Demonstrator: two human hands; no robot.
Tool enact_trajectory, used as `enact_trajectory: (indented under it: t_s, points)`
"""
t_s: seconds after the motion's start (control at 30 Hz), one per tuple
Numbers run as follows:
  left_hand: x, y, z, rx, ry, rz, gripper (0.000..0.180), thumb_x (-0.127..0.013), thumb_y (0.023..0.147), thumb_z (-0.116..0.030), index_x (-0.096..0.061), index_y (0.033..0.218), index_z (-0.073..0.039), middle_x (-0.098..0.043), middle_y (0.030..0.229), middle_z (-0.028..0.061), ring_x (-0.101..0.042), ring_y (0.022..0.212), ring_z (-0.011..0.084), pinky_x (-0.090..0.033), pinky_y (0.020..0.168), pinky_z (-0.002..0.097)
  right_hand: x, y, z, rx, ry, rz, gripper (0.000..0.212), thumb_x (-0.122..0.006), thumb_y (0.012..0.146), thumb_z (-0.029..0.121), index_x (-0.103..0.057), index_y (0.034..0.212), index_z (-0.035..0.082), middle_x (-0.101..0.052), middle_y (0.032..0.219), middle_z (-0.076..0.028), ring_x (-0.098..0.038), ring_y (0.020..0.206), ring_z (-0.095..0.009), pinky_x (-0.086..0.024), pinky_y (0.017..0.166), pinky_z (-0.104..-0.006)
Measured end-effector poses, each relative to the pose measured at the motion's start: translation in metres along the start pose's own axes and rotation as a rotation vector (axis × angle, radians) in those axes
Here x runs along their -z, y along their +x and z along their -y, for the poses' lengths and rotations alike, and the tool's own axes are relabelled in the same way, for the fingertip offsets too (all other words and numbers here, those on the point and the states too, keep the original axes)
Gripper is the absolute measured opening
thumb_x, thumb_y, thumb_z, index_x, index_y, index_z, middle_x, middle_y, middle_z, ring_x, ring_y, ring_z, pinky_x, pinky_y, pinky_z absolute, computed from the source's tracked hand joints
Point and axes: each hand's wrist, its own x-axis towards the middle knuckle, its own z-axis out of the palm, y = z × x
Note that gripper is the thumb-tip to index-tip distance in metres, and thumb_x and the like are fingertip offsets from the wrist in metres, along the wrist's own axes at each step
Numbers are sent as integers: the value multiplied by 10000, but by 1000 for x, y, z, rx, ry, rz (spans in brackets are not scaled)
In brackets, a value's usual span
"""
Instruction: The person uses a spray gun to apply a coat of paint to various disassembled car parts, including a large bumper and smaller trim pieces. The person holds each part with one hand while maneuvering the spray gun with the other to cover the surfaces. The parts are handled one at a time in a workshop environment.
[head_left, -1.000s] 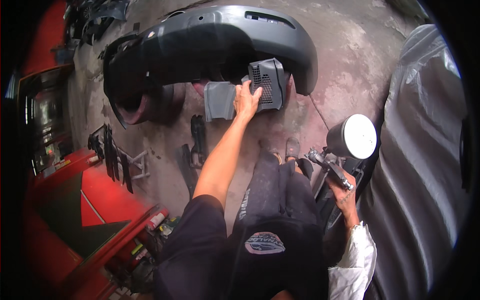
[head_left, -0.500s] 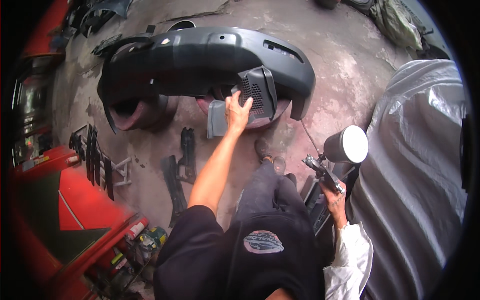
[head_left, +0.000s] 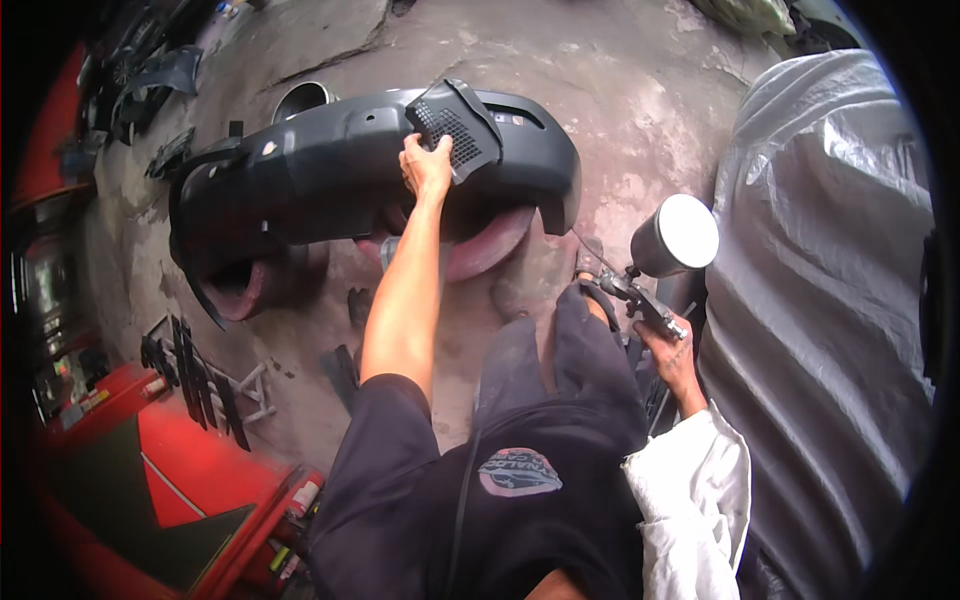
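Note:
My left hand (head_left: 427, 166) grips the edge of a dark grey plastic grille panel (head_left: 462, 130) with a mesh of small holes. The panel is held up in front of a large dark grey car bumper (head_left: 330, 150), covering part of it; whether the two touch I cannot tell. Tyre-like supports (head_left: 490, 245) with pinkish dust show under the bumper. At the right, my right hand (head_left: 668, 345) is closed around the handle of a spray gun (head_left: 640, 298). A round paint cup (head_left: 675, 236) with a white top sits on the gun.
A silver sheet (head_left: 810, 300) drapes over something large along the right. Red bodywork (head_left: 215, 455) stands at the lower left, beside a rack of narrow black strips (head_left: 205, 385). More black parts (head_left: 165, 85) lie at the far left on the stained concrete floor (head_left: 630, 90).
My left hand has carried the grille panel up and left, from the bumper's lower edge to in front of its face. The feet have shifted. The spray gun stays in my right hand.

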Motion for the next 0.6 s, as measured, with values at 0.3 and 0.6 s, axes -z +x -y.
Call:
enact_trajectory:
  t_s: [0.3, 0.6]
  points:
    - [-89, -58, -47, 557, -509, -276, 600, -864, 788, -287, -522, 1160, 38, -639, 1130, 252, -703, 783, 357, -620, 533, 423, 76, 84, 19, 133, -130, 207, 407, -748, 842, 52, -677, 1241, 9, -743, 1086, -169, -719, 949, -322, -539, 870, -364]
    - [-113, -67, -80, 667, -472, -282, 613, -849, 834, -292, -481, 1230, -3, -616, 1193, 252, -697, 809, 352, -618, 437, 409, 145, 145, 27, 165, -125, 232, 423, -749, 842, 49, -683, 1259, 30, -746, 1098, -161, -729, 955, -277, -543, 867, -340]
